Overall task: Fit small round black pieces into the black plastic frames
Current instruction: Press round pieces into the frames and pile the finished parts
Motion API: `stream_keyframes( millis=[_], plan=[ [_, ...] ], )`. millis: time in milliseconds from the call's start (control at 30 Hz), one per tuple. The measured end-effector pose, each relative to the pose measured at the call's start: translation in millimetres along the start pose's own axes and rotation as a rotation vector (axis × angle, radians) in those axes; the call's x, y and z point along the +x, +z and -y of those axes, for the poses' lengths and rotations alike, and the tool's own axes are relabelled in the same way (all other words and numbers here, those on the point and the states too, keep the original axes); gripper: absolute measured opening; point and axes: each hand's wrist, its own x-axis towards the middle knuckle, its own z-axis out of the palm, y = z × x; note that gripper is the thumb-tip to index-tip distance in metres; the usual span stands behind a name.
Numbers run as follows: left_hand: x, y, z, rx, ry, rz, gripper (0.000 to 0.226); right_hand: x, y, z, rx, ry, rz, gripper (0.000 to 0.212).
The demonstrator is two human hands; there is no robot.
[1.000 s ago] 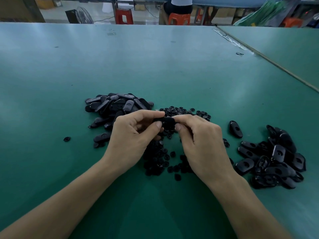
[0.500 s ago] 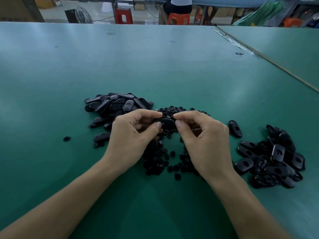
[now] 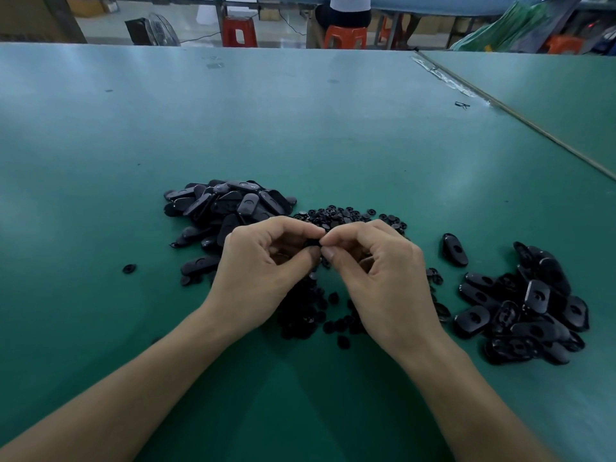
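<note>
Over on the left of the green table (image 3: 100, 145) a single small round piece (image 3: 129, 269) lies by itself, well apart from everything else. Next comes a heap of black plastic frames (image 3: 230, 205), long rounded shapes piled across one another, with a few strays spilling toward the near edge. The left hand (image 3: 263, 271) is raised just in front of that heap, knuckles up, its thumb and forefinger curled in and pinching a black part (image 3: 312, 243) at the tips; the other fingers are folded under. So little of the part shows between the fingertips that I cannot tell whether it is a frame, a round piece, or both together. It sits above the middle of the table, right over the loose spread of round pieces (image 3: 346, 216), which runs from behind the hands to the dark scatter beneath the wrists. The right hand (image 3: 383, 281) meets the left tip to tip, its thumb and forefinger likewise clamped on the same part, the remaining fingers curled in toward the palm. Just beyond it one lone frame (image 3: 455, 250) lies flat with a hole facing up. Farther right is a second heap of frames (image 3: 526, 305), several showing a hole in the middle. At the far right a seam sets off a neighbouring green table (image 3: 566, 101)
</note>
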Motion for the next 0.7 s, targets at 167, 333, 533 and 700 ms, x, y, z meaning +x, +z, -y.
stream_keyframes(
  millis=[167, 333, 533, 700],
  plan=[
    [-0.2, 0.1, -0.6, -0.012, -0.001, -0.002, 0.027, -0.7, -0.3, 0.5, -0.045, -0.020, -0.019, 0.019],
    [0.5, -0.2, 0.8, 0.002, 0.012, -0.020, 0.027, -0.7, -0.2, 2.3, 0.028, 0.041, 0.002, 0.019],
    [0.2, -0.5, 1.3, 0.034, 0.005, -0.015, 0.029, -1.0, -0.6, 2.2, 0.006, 0.047, 0.036, 0.017],
    [-1.0, 0.9, -0.3, 0.024, -0.004, -0.002, 0.027, -1.5, 0.2, 2.4, 0.035, 0.081, 0.012, 0.023]
  ],
)
